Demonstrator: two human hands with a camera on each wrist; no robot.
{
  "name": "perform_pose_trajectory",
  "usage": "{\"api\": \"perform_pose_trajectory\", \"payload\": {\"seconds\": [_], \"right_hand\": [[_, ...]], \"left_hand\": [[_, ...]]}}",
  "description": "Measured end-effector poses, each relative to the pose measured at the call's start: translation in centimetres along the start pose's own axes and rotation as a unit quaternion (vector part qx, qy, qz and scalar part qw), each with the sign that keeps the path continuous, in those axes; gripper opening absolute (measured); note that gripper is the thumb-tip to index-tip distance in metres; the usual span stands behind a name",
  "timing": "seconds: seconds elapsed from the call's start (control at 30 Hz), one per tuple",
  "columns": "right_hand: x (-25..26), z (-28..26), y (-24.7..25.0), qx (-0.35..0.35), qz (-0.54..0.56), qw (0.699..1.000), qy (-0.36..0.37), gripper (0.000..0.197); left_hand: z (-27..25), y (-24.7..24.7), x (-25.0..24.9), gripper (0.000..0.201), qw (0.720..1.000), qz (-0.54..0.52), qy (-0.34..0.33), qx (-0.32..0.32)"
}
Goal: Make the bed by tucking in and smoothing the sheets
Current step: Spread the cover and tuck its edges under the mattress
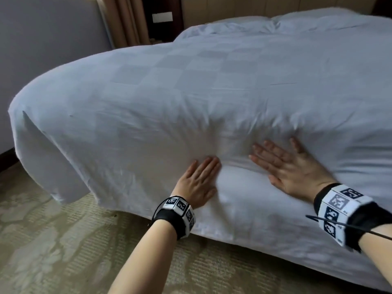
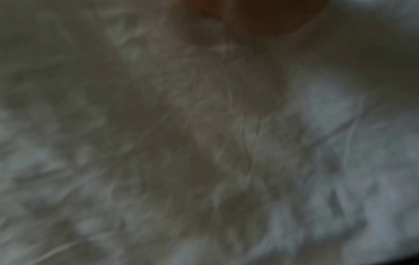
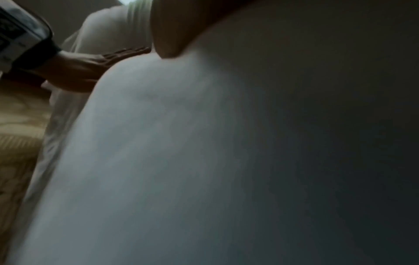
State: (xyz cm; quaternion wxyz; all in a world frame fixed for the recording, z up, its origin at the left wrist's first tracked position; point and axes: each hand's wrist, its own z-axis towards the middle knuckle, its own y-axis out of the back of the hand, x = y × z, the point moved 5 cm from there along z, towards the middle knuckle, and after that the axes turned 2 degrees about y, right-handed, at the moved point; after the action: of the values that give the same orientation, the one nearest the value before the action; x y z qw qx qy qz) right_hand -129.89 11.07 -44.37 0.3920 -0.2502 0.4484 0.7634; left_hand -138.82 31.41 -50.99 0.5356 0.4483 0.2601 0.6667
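While you lean in, both palms press the sheet (image 1: pixel 191 85).
Left hand (image 1: pixel 196 183) and right hand (image 1: pixel 294 168): fingers straight, slightly spread.

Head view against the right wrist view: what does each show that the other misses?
Only the head view shows the right hand whole, flat on the white sheet, plus the hanging corner, the pillows and the curtain. Only the right wrist view shows the sheet bulging up close, from low beside the bed. Both show the left hand with straight fingers on the sheet, and the carpet.
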Motion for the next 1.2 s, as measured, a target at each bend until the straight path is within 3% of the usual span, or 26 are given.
{"api": "perform_pose_trajectory", "payload": {"seconds": [0.13,0.23,0.3,0.37,0.43,0.5,0.57,0.63,0.7,0.87,1.0,1.2], "right_hand": [[3.2,-1.6,-2.2,0.034,0.060,0.997,0.029,0.068],[5.2,-1.7,-3.1,0.088,0.116,0.989,0.017,0.055],[6.5,-1.3,-2.9,0.108,0.137,0.984,0.023,0.055],[8.6,0.4,-2.6,0.085,0.142,0.984,0.066,0.055],[10.2,4.5,-1.3,0.026,0.141,0.987,0.070,0.055],[10.2,10.0,0.8,-0.047,0.151,0.987,0.006,0.058],[9.6,15.2,2.6,-0.090,0.165,0.981,-0.055,0.069],[9.1,19.5,4.3,-0.115,0.172,0.975,-0.080,0.070],[9.4,23.5,5.3,-0.138,0.172,0.973,-0.064,0.065],[10.0,29.8,2.9,-0.103,0.112,0.988,-0.039,0.063],[11.2,30.3,-0.6,-0.091,0.112,0.988,-0.048,0.068],[14.2,28.1,-3.1,-0.111,0.090,0.989,0.027,0.065]], "left_hand": [[-3.0,-3.2,1.5,0.085,0.998,0.014,-0.001,0.061],[-5.8,-4.6,4.2,0.083,0.994,0.041,0.005,0.101],[-6.8,-4.0,5.1,0.075,0.996,0.054,-0.010,0.074],[-7.6,-2.5,6.3,0.075,0.998,0.049,-0.012,0.030],[-7.8,-0.2,8.7,0.078,0.998,0.031,0.043,-0.041],[-7.5,1.8,12.3,0.078,0.983,0.001,0.141,-0.120],[-6.9,3.5,16.2,0.078,0.955,-0.031,0.251,-0.156],[-5.9,4.8,19.1,0.076,0.929,-0.064,0.333,-0.145],[-5.1,5.4,21.1,0.072,0.918,-0.076,0.371,-0.122],[-3.7,5.3,23.2,0.074,0.932,-0.069,0.349,-0.069],[-5.2,3.3,25.1,0.076,0.918,-0.062,0.389,-0.048],[-6.1,0.4,25.9,0.090,0.889,-0.091,0.449,0.006]]}}
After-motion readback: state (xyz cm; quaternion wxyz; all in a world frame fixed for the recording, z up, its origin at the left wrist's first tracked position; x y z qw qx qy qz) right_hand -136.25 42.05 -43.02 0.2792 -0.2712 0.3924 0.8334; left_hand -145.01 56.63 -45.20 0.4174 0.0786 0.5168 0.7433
